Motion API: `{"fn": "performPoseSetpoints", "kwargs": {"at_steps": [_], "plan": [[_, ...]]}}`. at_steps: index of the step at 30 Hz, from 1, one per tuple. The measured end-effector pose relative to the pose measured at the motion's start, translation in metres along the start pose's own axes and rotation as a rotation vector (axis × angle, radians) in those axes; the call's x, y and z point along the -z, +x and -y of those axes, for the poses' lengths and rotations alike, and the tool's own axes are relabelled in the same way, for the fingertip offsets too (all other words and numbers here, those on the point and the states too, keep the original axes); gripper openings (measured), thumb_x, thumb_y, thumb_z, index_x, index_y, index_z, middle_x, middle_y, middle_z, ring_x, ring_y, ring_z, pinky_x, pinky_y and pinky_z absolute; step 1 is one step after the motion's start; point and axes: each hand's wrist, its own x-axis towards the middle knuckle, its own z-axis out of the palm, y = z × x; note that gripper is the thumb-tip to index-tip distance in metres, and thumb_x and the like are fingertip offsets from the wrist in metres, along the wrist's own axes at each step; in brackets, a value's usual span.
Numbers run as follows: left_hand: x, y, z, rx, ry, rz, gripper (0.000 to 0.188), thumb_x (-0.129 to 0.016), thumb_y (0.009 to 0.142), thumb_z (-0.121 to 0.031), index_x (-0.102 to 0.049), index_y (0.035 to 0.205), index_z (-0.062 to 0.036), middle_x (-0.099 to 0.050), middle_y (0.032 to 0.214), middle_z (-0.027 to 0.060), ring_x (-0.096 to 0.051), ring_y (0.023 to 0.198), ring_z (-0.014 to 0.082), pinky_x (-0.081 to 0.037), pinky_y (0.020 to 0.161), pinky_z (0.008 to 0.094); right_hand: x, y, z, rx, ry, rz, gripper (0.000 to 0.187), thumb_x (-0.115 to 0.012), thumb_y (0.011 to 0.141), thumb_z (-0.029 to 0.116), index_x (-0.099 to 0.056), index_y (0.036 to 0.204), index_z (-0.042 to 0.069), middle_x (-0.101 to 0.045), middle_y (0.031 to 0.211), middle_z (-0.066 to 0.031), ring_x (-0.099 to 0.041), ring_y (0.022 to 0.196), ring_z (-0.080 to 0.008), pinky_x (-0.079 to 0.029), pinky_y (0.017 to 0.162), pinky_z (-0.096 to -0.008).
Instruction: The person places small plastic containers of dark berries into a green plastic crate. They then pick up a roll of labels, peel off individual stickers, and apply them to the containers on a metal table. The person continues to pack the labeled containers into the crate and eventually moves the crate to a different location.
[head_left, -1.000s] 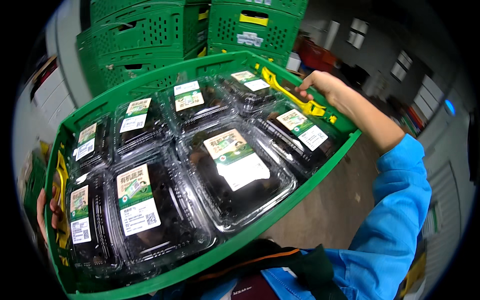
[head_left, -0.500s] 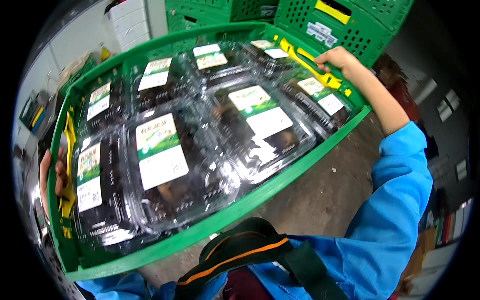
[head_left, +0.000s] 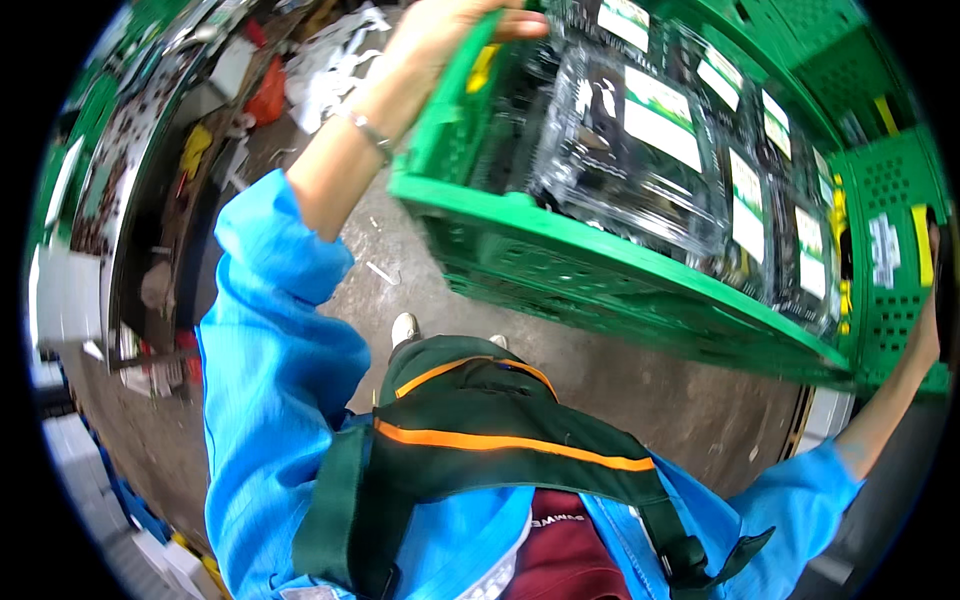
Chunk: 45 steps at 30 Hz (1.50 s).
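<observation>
A green plastic crate fills the upper right, with yellow handles at its ends. Inside lie several clear-lidded dark packs with white and green labels. My left hand grips the crate's left end, its fingers hooked over the rim. At the far right edge is my right hand, beside a yellow handle on another green crate. Its fingers are mostly lost in the dark rim of the picture, so their hold is hidden.
More green crates are stacked behind at the upper right. On the left stands a cluttered metal workbench, near an orange bag and white scraps. My shoe shows on the concrete floor.
The loaded crate has swung from in front of me to the upper right and is farther from my body. My right hand has left its yellow handle; my left still holds its end.
</observation>
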Motion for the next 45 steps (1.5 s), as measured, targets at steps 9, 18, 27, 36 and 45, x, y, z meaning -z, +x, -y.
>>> {"fn": "performPoseSetpoints", "kwargs": {"at_steps": [9,18,27,36,45], "plan": [[0.003,-0.035,0.109,-0.374,0.038,-0.264,0.018,-0.055,0.089,-0.019,-0.054,0.097,-0.0028,-0.055,0.078,-0.0011,-0.051,0.068,0.0065,-0.046,0.063,0.0232,-0.192,-0.316,0.209,-0.507,1.266,0.957,0.022,-0.053,0.082,0.006,-0.054,0.101,-0.003,-0.062,0.076,-0.0103,-0.060,0.074,-0.0161,-0.047,0.071,-0.0273],[-0.017,-0.163,0.192,-0.056,0.096,-0.091,0.022,-0.061,0.085,-0.026,-0.058,0.080,-0.0043,-0.058,0.064,0.0037,-0.050,0.054,0.0061,-0.041,0.048,0.0258,-0.421,-0.490,0.226,0.198,0.570,1.995,0.033,-0.058,0.080,0.017,-0.052,0.104,-0.004,-0.061,0.084,-0.0106,-0.057,0.073,-0.0220,-0.046,0.069,-0.0354],[0.031,-0.151,0.263,-0.484,0.890,0.038,0.031,-0.054,0.086,-0.032,-0.050,0.067,-0.0075,-0.049,0.057,0.0111,-0.052,0.055,0.0314,-0.043,0.049,0.0381,-0.407,-0.482,0.385,0.623,0.938,2.144,0.029,-0.057,0.080,0.018,-0.053,0.100,-0.003,-0.060,0.078,-0.0100,-0.056,0.067,-0.0226,-0.046,0.064,-0.0364],[0.149,-0.194,0.183,-0.032,0.970,-0.877,0.014,-0.061,0.081,-0.019,-0.062,0.089,-0.0073,-0.063,0.079,0.0099,-0.061,0.075,0.0255,-0.047,0.069,0.0342,-0.634,-0.360,0.354,-0.433,1.121,1.433,0.008,-0.052,0.085,0.014,-0.051,0.085,0.005,-0.052,0.058,-0.0028,-0.046,0.043,-0.0111,-0.037,0.037,-0.0255],[0.323,-0.322,0.052,0.675,2.007,-0.994,0.054,-0.067,0.065,-0.013,-0.048,0.115,-0.0047,-0.042,0.123,0.0158,-0.033,0.122,0.0311,-0.020,0.103,0.0485,-0.520,-0.219,0.638,0.200,1.678,1.569,0.012,-0.054,0.085,0.008,-0.056,0.096,0.004,-0.059,0.076,-0.0019,-0.054,0.065,-0.0075,-0.046,0.057,-0.0215]]}}
